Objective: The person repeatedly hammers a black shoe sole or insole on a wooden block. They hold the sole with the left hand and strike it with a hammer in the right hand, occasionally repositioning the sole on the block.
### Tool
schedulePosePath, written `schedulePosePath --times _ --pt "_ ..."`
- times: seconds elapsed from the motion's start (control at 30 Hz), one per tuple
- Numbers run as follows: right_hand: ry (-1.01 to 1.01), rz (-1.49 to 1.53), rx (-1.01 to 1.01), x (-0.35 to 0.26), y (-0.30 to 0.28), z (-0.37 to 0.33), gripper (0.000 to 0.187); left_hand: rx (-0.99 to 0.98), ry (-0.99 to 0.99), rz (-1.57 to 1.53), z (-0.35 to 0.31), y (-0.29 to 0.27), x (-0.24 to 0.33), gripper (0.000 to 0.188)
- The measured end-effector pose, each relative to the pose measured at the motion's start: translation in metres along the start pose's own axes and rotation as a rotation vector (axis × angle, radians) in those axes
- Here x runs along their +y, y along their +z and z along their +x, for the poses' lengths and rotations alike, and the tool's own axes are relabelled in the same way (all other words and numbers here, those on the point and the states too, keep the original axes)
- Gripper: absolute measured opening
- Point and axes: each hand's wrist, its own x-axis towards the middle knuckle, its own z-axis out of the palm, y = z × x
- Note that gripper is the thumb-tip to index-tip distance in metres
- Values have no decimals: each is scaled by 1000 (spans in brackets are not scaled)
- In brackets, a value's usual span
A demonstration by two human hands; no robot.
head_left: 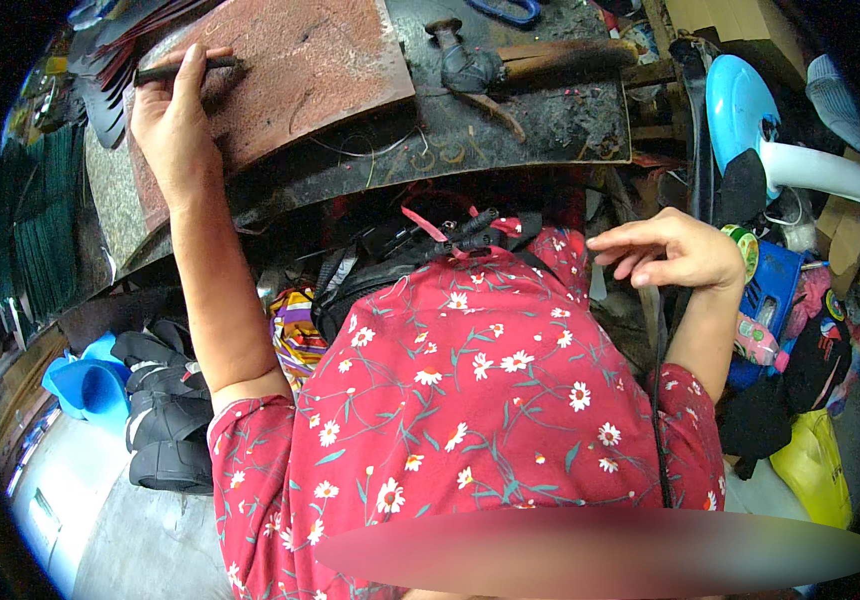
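Note:
My left hand is raised over the left part of a worn reddish-brown board on the workbench. Its fingers and thumb close round a slim black stick-like piece lying crosswise in the grip; its exact kind cannot be made out. Just left of that hand are several dark flat cut pieces, stacked in a fan. My right hand hovers in front of the bench's right side, fingers stretched out and loosely bent, with nothing in it. A hammer with a wooden handle lies on the bench between the hands.
Blue looped handles lie at the bench's far edge. A blue and white fan stands at right, above a blue basket and a yellow bag. Black strapped items are piled at lower left beside a blue plastic thing.

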Motion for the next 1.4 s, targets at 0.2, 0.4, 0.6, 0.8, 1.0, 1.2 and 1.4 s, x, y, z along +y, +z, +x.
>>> schedulePosePath --times 0.2,0.4,0.6,0.8,1.0,1.2,1.4 --pt "-393 1 402 -29 -14 -16 60 -10 17 -79 -7 5 7 12" --pt "-490 -364 558 -107 -60 29 43 53 -22 -211 -14 14 16 9" --pt "-271 -1069 1031 -149 -142 112 58 79 -56 -213 -17 22 21 7" --pt "-24 -1119 1153 -118 -177 134 60 80 -77 -220 -31 14 27 10" --pt "-48 -1094 1202 -104 -182 129 67 86 -41 -170 -39 4 25 10" --pt "-180 -790 1254 -97 -200 134 57 115 -29 -231 -42 7 31 10" --pt "-929 33 1303 -137 -161 104 47 183 33 -145 -42 9 33 12"
